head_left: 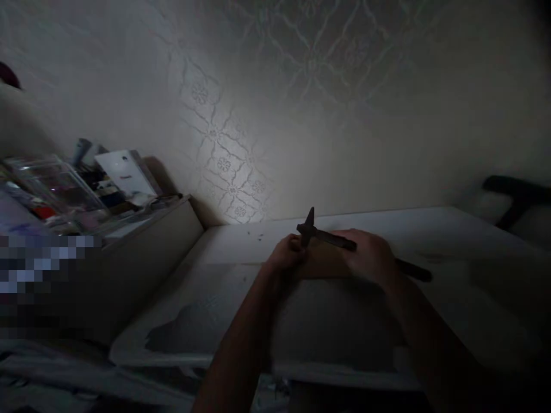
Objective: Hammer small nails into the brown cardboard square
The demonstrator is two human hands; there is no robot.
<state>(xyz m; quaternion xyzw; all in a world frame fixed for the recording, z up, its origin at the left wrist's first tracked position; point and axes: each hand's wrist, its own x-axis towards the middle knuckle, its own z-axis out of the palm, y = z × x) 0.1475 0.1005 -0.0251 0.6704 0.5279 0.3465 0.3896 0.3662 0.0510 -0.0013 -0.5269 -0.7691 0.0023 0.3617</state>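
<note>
A dark hammer (329, 237) is gripped around its handle by my right hand (370, 255). Its head points left, over the edge of a brown wooden board (325, 261), and the handle's end sticks out to the right of the hand. At the board's left end, my left hand (287, 252) has its fingers curled close beneath the hammer head. What those fingers pinch, if anything, is too small and dark to make out. The board lies on a white table (224, 244).
Several tiny dark bits (259, 236) are on the table's far left. A cabinet (150, 229) at left carries a white box (127, 175) and a clear plastic case (55, 183). Patterned wallpaper (232, 166) rises behind. A dark T-shaped object (512, 192) stands at the right.
</note>
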